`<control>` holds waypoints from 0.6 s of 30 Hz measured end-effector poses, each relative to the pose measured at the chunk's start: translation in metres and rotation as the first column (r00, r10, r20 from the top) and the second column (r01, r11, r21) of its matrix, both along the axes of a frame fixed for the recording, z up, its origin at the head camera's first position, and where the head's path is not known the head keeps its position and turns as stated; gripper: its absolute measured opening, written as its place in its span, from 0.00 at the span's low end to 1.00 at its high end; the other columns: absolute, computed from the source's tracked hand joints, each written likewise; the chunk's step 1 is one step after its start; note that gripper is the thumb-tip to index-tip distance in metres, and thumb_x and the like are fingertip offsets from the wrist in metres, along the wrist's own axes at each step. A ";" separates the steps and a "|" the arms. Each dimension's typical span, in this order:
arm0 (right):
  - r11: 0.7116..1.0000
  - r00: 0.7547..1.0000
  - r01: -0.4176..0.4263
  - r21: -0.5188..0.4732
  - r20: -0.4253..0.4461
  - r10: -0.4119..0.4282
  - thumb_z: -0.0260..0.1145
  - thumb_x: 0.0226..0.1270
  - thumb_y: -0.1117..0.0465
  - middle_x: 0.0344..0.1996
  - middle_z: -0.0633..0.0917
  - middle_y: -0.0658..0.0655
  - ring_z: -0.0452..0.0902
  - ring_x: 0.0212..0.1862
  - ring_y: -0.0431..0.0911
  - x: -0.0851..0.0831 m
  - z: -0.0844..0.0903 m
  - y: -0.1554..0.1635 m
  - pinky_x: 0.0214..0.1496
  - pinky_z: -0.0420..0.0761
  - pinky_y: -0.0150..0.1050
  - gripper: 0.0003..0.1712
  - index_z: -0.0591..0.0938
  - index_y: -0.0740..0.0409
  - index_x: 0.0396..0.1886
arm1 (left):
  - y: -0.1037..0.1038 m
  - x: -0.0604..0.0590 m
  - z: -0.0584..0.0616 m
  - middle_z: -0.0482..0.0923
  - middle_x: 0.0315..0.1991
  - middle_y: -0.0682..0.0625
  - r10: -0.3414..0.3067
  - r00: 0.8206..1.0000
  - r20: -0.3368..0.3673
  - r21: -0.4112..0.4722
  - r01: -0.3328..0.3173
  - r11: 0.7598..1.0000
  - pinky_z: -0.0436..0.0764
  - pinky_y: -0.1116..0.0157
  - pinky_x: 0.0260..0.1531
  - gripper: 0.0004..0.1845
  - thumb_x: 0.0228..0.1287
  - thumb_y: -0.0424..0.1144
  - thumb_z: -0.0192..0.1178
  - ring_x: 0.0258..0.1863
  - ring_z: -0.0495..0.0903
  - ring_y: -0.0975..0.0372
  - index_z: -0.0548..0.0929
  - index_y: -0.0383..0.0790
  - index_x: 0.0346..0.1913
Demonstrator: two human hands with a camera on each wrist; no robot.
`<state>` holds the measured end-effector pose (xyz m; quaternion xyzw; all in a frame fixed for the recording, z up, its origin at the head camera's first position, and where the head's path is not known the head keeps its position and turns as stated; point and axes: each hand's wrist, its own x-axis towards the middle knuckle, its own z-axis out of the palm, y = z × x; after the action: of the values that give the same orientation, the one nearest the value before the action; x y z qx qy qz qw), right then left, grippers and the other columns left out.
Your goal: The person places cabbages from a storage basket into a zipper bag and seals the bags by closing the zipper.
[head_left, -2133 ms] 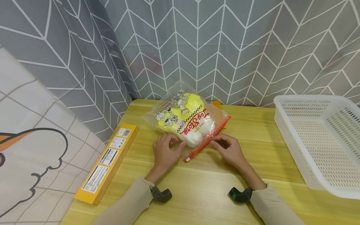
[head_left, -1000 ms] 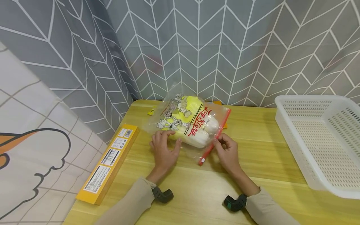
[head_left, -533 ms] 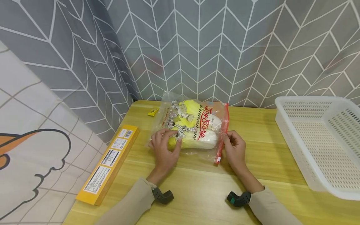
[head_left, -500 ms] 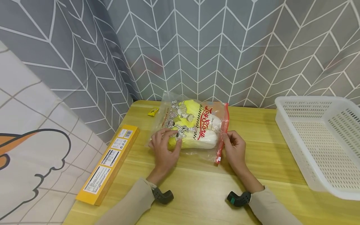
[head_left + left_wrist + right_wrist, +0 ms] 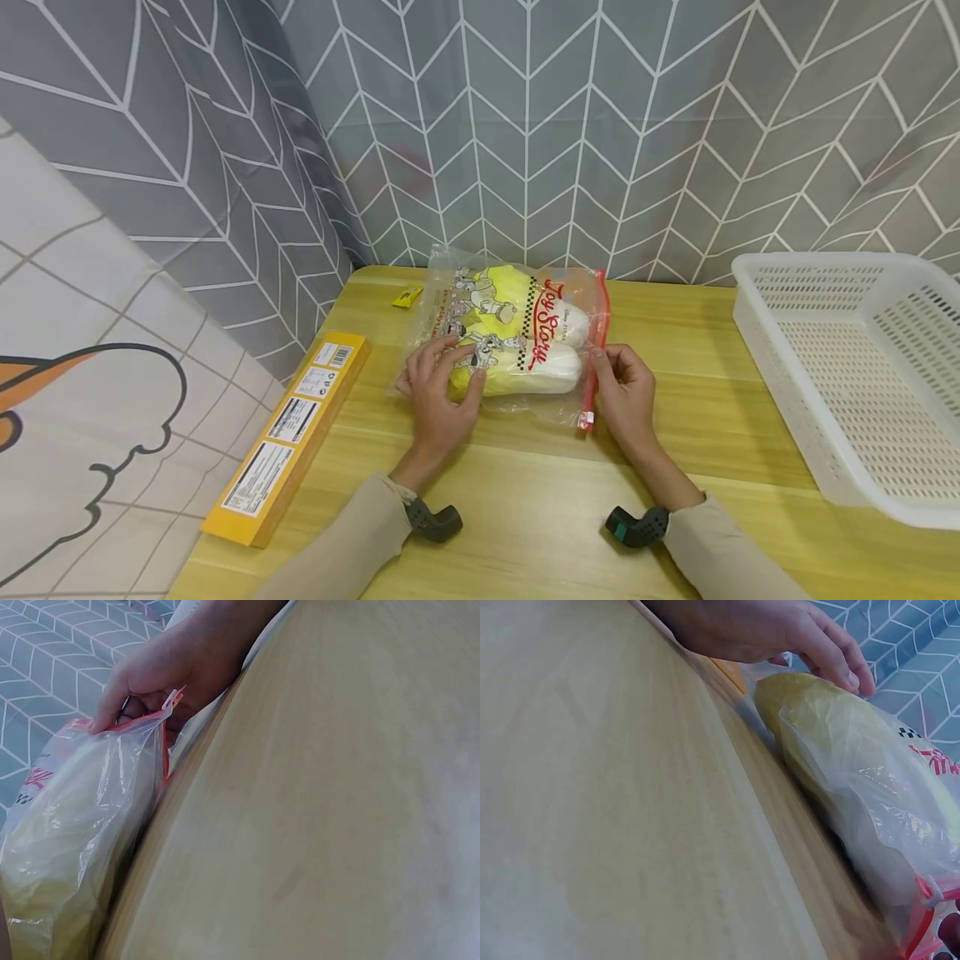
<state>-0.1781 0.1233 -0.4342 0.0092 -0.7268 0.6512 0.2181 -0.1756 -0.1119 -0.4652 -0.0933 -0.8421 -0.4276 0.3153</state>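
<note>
**Zip bag steadied on the bench, red seal strip in a pinch**

Clear printed zip bag [image 5: 510,333] lies flat on the bench [image 5: 525,500], stuffed with 2 yellow-and-white soft items. Left hand [image 5: 438,396] rests on the bag's near-left corner, fingers [image 5: 442,354] spread and fairly straight, pressing, not clutching. Right hand [image 5: 626,392] pinches the red seal strip [image 5: 596,350] at its near half, thumb and fingers curled on it; the left wrist view confirms the pinch beside the small slider tab [image 5: 174,697].

Judgement: to run the seal well, keep the pressing hand low so the bulge stays away from the strip, hold the strip taut and flat, and work along it from the pinch outward.

White basket [image 5: 847,367] sits well to the right of the pinch; yellow box [image 5: 288,433] lies left of the pressing hand.
</note>
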 end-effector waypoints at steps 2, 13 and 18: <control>1.000 1.000 0.013 0.007 0.009 -0.013 0.62 0.74 0.69 0.22 0.77 0.53 0.67 0.24 0.34 -0.001 0.000 0.002 0.25 0.67 0.25 0.12 0.81 0.78 0.36 | 0.000 0.000 -0.001 0.75 0.65 0.48 -0.004 1.000 -0.004 0.000 0.004 1.000 0.49 0.47 0.61 0.16 0.65 0.45 0.64 0.69 0.63 0.52 0.84 0.49 0.54; 0.999 0.998 0.040 0.037 0.041 -0.042 0.62 0.73 0.68 0.22 0.79 0.47 0.68 0.25 0.32 -0.009 0.008 0.018 0.24 0.69 0.23 0.12 0.83 0.78 0.39 | 0.002 0.000 -0.002 0.77 0.63 0.49 -0.028 0.999 -0.040 0.017 0.029 0.999 0.48 0.46 0.59 0.17 0.63 0.43 0.65 0.68 0.65 0.52 0.85 0.48 0.55; 0.996 0.996 0.069 0.054 0.052 -0.072 0.64 0.73 0.66 0.23 0.80 0.40 0.69 0.25 0.32 -0.014 0.007 0.025 0.25 0.69 0.23 0.12 0.84 0.76 0.40 | 0.003 0.001 -0.001 0.77 0.64 0.48 -0.046 0.999 -0.027 0.013 0.047 0.999 0.47 0.45 0.61 0.18 0.63 0.43 0.65 0.68 0.66 0.52 0.84 0.47 0.55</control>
<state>-0.1923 0.1485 -0.4276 -0.0284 -0.7490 0.6239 0.2212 -0.1749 -0.1092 -0.4659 -0.1166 -0.8325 -0.4391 0.3171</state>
